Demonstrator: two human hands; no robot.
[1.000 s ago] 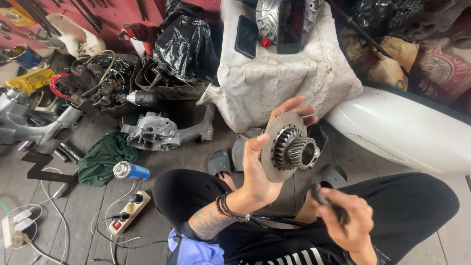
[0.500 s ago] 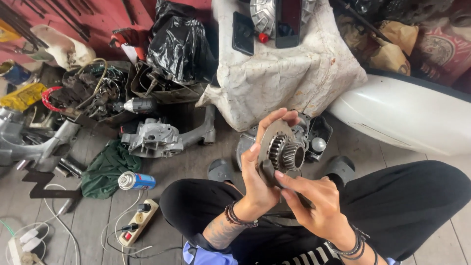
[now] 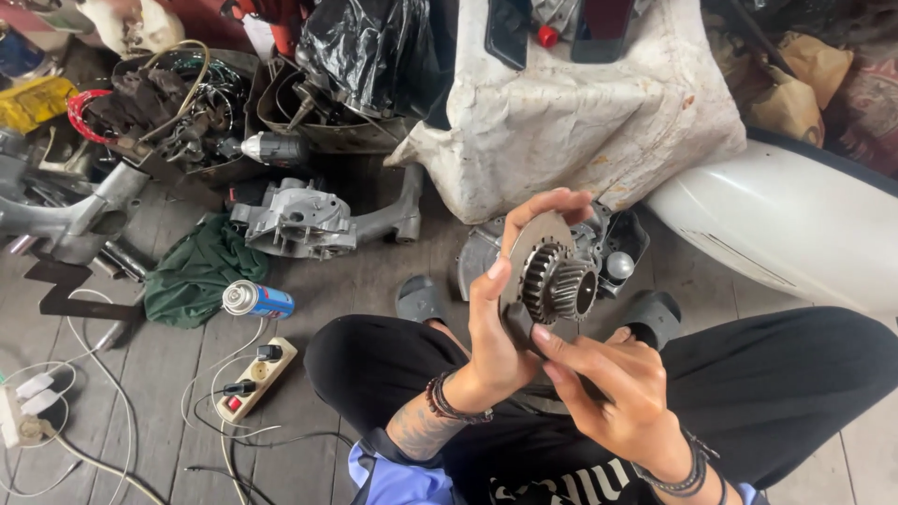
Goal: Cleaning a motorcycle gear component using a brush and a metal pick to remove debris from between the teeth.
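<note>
Gripping the gear disc (image 3: pixel 547 281) upright, the left hand (image 3: pixel 500 337) is clamping its rim; right hand (image 3: pixel 617 393) fingertips are pinching its lower edge from below.

Floor's (image 3: pixel 374 271) grey wooden planks, pretty cluttered. Taking the blue spray can (image 3: pixel 257 300) as reference: green rag (image 3: pixel 196 271) touching it on the left, white power strip (image 3: pixel 254 377) just below with cables trailing off, grey engine casing (image 3: pixel 299 222) above it. Further right of the can there's a grey sandal (image 3: pixel 421 299), and up past the casing sits a big dirty white sack (image 3: pixel 580 112).
</note>
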